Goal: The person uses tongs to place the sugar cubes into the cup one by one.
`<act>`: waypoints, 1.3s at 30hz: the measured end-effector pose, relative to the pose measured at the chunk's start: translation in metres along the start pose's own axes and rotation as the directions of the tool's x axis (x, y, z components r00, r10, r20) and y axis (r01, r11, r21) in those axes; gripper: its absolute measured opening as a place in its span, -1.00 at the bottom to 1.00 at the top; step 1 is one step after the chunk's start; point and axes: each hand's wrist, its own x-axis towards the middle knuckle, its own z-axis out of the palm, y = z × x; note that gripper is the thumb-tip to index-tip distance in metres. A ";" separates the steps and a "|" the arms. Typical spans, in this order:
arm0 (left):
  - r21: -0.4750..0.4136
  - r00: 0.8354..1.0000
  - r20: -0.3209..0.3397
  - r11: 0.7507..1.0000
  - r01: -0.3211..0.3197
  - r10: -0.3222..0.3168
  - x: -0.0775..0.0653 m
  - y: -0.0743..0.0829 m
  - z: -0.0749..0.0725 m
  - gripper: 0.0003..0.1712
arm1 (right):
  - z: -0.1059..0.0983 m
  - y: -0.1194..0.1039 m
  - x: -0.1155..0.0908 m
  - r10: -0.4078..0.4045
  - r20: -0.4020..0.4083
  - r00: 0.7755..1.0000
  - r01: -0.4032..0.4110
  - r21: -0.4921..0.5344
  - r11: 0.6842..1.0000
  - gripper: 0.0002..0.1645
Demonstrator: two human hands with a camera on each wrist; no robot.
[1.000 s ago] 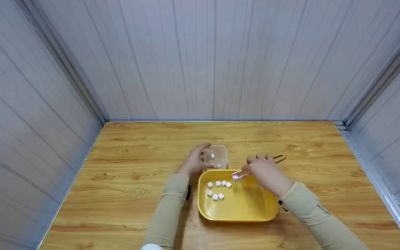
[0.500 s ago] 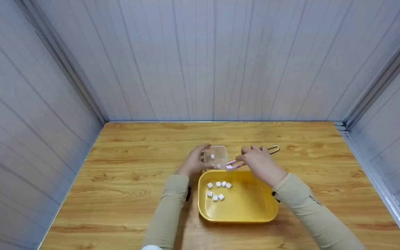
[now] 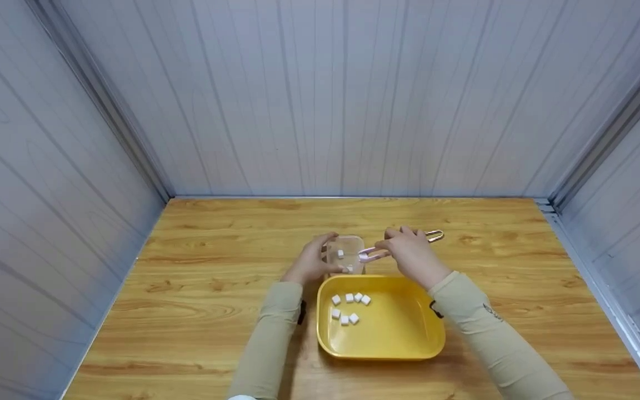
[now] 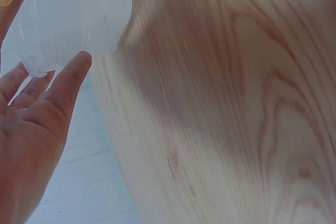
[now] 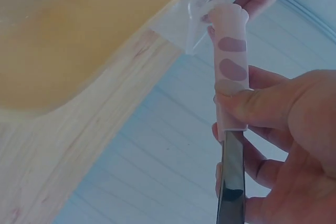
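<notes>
My left hand [image 3: 310,262] holds a small clear plastic container [image 3: 353,243] from its left side, thumb at the near edge and fingers at the far one. Two white cubes show inside, one of them a cube [image 3: 340,254] near the middle. My right hand [image 3: 412,256] pinches a pair of tongs [image 5: 232,177] with pink-patterned tips and a metal bow. Between the tips sits a white cube [image 3: 363,257], over the container's right rim. In the right wrist view, the tips overlap the container and hide part of it.
A yellow tray [image 3: 398,333] stands just in front of the container, with several white cubes [image 3: 349,298] lying in its left half. The wooden table [image 3: 198,311] meets pale panel walls [image 3: 320,100] at the back and both sides.
My right hand has carried the tongs and the cube left and away from me, from over the tray to the container's right rim. The left hand has stayed on the container.
</notes>
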 end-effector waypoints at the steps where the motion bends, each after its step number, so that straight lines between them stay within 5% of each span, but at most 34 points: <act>1: 0.003 1.000 0.000 1.000 0.001 -0.001 0.000 0.000 0.000 0.00 | 0.001 0.001 0.001 0.004 0.002 1.000 -0.004 0.006 1.000 -0.46; 39: 0.017 1.000 -0.011 1.000 0.014 -0.014 0.001 0.001 0.002 -0.01 | 0.029 0.000 0.019 0.050 -0.006 0.999 -0.049 0.024 0.999 -0.37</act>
